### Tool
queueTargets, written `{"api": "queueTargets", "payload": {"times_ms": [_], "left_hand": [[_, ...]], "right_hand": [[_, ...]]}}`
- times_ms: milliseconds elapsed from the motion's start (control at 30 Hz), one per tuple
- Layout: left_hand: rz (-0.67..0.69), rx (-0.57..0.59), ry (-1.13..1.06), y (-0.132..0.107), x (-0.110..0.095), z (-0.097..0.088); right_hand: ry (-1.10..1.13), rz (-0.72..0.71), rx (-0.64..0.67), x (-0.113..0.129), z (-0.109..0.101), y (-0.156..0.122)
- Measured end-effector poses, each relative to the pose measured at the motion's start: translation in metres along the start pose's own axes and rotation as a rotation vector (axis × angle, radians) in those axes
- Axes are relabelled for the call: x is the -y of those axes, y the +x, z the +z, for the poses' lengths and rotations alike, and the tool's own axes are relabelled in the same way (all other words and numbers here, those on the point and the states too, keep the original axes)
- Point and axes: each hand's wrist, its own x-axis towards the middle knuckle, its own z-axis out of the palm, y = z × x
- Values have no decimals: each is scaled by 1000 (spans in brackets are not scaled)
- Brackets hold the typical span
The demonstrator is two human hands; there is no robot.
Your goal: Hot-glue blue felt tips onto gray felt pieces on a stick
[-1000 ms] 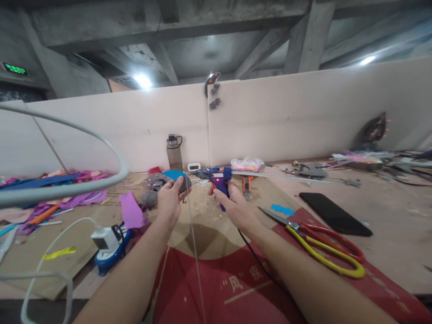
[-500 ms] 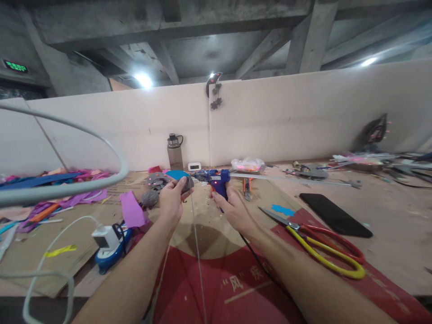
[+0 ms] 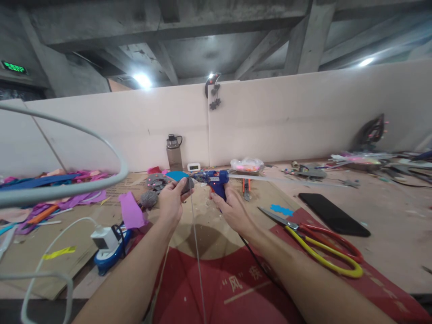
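My right hand [image 3: 232, 202] is wrapped round the handle of a blue hot glue gun [image 3: 218, 177], with a long clear glue stick [image 3: 270, 180] sticking out of its back. The gun's nozzle points left and meets a small dark grey piece [image 3: 188, 185], pinched in my left hand [image 3: 173, 198]; whether the tip touches it I cannot tell. A thin grey yarn strand [image 3: 196, 243] hangs from that piece toward me. Just behind my left hand are a blue rounded sheet [image 3: 177, 175] and a grey yarn ball [image 3: 148, 198].
Large scissors [image 3: 313, 238] with red and yellow handles and a black phone [image 3: 332, 214] lie on the right. On the left stand a power strip [image 3: 110, 258] with a white charger and coloured scraps [image 3: 60, 198]. A bottle [image 3: 174, 153] stands at the back; a pale tube [image 3: 67, 193] crosses the left foreground.
The glue gun's back end has tipped slightly, its glue stick sitting a little lower. Both hands keep their hold; the whole view has shifted slightly.
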Motion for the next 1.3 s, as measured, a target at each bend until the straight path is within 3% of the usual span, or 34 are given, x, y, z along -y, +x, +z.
{"api": "queueTargets", "payload": {"times_ms": [167,333,400,500,667,767,867,967,1067,1200,1300], "left_hand": [[-23,8,-12,-2,-3,0],[-38,8,-19,-2,-4,1],[-33,19,-4,-2,-3,2],[-4,32,49,-3,-1,3],[151,47,232,-9,0,7],[255,65,441,-19,-4,9],[336,103,609,-28,-8,11],[353,119,646,-31,-7,13],[261,139,538,-27,-2,15],[73,140,295,-23,4,18],[16,168,257,-25,4,19]], "right_hand": [[178,74,3,-3,0,1],[430,309,60,-26,2,15],[320,402,77,-41,1,23],[-52,456,82,-60,-6,31],[-250,347,-82,-54,-21,31],[-28,250,-81,-29,-12,24],[648,458,144,-3,4,14],[1031,565,321,11,10,7],[1059,579,298,10,5,7],[836,510,132,-1,1,13],[660,452,24,-8,2,17]]}}
